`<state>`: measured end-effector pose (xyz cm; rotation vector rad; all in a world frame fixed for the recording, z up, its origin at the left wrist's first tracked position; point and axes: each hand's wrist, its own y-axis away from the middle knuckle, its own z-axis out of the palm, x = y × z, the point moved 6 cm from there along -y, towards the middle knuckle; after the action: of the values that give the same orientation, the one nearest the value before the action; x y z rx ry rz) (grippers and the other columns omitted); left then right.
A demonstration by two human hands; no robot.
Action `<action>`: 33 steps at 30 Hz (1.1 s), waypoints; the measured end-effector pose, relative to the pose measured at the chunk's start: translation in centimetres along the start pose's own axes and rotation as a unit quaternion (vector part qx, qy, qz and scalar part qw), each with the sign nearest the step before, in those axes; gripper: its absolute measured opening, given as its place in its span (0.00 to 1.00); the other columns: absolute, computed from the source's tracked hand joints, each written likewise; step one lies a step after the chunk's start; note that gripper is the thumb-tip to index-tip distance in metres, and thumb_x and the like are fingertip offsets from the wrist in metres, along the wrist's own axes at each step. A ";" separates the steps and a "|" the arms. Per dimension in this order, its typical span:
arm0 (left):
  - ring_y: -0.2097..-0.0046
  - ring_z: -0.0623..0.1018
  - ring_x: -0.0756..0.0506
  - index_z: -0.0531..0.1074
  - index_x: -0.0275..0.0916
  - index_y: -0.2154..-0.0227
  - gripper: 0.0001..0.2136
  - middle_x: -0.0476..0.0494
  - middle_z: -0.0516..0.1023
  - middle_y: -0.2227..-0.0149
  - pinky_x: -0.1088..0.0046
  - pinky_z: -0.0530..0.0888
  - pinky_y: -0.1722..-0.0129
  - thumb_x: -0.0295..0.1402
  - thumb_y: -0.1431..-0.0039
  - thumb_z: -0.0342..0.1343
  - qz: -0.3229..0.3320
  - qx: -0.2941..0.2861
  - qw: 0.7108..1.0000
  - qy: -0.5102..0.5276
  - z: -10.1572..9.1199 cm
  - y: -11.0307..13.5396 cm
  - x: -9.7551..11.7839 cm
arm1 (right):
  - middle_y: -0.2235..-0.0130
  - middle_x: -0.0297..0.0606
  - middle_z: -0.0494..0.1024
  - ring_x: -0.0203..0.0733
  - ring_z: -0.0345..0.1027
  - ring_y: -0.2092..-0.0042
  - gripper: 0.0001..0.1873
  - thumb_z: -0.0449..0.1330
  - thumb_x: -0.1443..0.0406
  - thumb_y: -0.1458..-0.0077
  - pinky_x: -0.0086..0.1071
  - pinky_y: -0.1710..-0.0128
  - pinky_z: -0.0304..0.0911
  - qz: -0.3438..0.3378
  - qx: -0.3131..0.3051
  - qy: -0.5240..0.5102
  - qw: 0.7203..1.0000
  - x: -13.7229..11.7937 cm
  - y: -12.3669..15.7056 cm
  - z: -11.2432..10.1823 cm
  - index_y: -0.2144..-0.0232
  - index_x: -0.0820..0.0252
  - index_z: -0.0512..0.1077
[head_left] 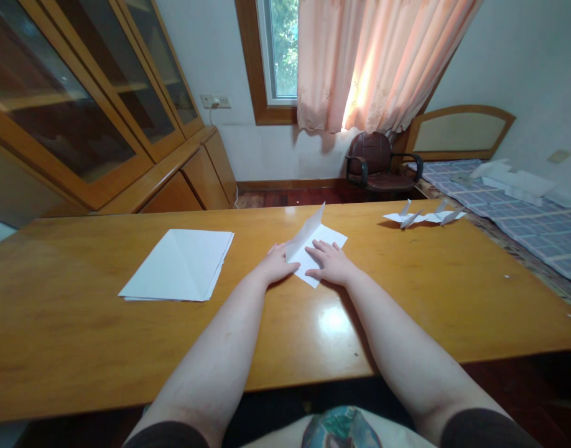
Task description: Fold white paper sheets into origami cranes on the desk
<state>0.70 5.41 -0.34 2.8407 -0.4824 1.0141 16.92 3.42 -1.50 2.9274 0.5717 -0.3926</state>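
Note:
A white sheet of paper (329, 234) lies on the table with a crease down it, its left half standing up as a flap. At its left edge, my left hand (277, 266) has the thumb on the near side and the fingers partly hidden behind the raised flap, gripping the paper there. My right hand (333, 264) rests flat on the lower half, fingers spread. Farther to the left lies a stack of white square sheets (178, 264), the top one showing a diagonal crease. Two folded paper cranes (409, 216) sit at the far right of the table.
The wooden table (80, 348) spans the view. Past its far edge stand a brown armchair (379, 162) and a bed (509, 193) with a checked cover. A glass-door cabinet (127, 143) is at the left. Pink curtains (351, 68) hang by the window.

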 end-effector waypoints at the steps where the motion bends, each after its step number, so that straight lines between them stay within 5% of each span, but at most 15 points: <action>1: 0.42 0.68 0.38 0.72 0.48 0.49 0.24 0.49 0.74 0.46 0.59 0.58 0.38 0.35 0.53 0.60 0.027 -0.010 0.999 -0.023 0.1 0.0 0.4 | 0.33 0.42 0.49 0.54 0.41 0.34 0.44 0.53 0.40 0.50 0.51 0.37 0.33 0.004 0.005 0.004 1.000 0.0 0.0 -0.1 0.37 0.51 0.55; 3: 0.38 0.63 0.37 0.69 0.48 0.46 0.25 0.48 0.70 0.43 0.58 0.55 0.37 0.37 0.50 0.58 0.073 -0.033 0.995 -0.053 0.4 0.0 0.9 | 0.34 0.42 0.53 0.55 0.44 0.35 0.43 0.52 0.39 0.50 0.50 0.38 0.37 0.014 0.022 0.015 1.000 0.1 -0.1 -0.4 0.37 0.51 0.56; 8: 0.35 0.56 0.37 0.63 0.47 0.41 0.29 0.46 0.65 0.39 0.57 0.51 0.36 0.40 0.48 0.56 0.061 -0.056 0.991 -0.102 0.7 -0.1 0.6 | 0.38 0.44 0.59 0.57 0.49 0.39 0.41 0.51 0.39 0.49 0.48 0.42 0.44 0.033 0.053 0.038 0.997 0.0 0.0 -1.0 0.38 0.50 0.58; 14: 0.32 0.45 0.36 0.55 0.49 0.37 0.31 0.44 0.49 0.33 0.51 0.42 0.36 0.45 0.44 0.51 0.068 -0.113 0.981 -0.142 1.6 0.0 0.7 | 0.36 0.45 0.56 0.58 0.49 0.38 0.39 0.52 0.41 0.48 0.50 0.42 0.45 0.033 0.049 0.047 0.997 0.0 0.0 -0.8 0.38 0.50 0.59; 18: 0.32 0.40 0.35 0.50 0.44 0.35 0.33 0.39 0.44 0.32 0.47 0.38 0.37 0.44 0.43 0.48 0.060 -0.135 0.972 -0.183 2.5 0.6 1.1 | 0.39 0.44 0.63 0.57 0.52 0.39 0.32 0.53 0.48 0.45 0.47 0.41 0.46 0.046 0.043 0.040 0.997 0.3 -0.2 -0.6 0.41 0.52 0.64; 25: 0.32 0.35 0.34 0.39 0.38 0.33 0.49 0.35 0.36 0.32 0.46 0.33 0.38 0.59 0.51 0.50 0.083 -0.208 0.955 -0.197 3.4 1.9 1.9 | 0.39 0.40 0.64 0.51 0.50 0.36 0.25 0.51 0.58 0.41 0.42 0.37 0.40 0.005 0.078 -0.012 0.997 0.7 -0.5 -0.5 0.43 0.54 0.66; 29: 0.32 0.37 0.38 0.40 0.40 0.34 0.37 0.41 0.37 0.31 0.45 0.35 0.38 0.53 0.40 0.40 0.079 -0.216 0.954 -0.192 3.5 2.0 1.8 | 0.40 0.46 0.65 0.51 0.53 0.38 0.23 0.53 0.61 0.42 0.43 0.37 0.43 -0.049 0.111 -0.048 0.992 0.9 -0.7 -0.5 0.45 0.60 0.68; 33: 0.34 0.51 0.39 0.51 0.44 0.36 0.28 0.43 0.53 0.34 0.48 0.38 0.36 0.44 0.38 0.43 0.073 -0.126 0.966 -0.213 3.0 1.4 1.9 | 0.43 0.46 0.69 0.51 0.61 0.42 0.21 0.53 0.63 0.42 0.41 0.42 0.52 -0.034 0.121 -0.090 0.988 1.5 -0.9 -0.6 0.48 0.60 0.70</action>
<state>3.46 3.07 -1.50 2.8097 -0.8023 0.3111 18.08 4.92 -1.43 3.0588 0.6411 -0.7786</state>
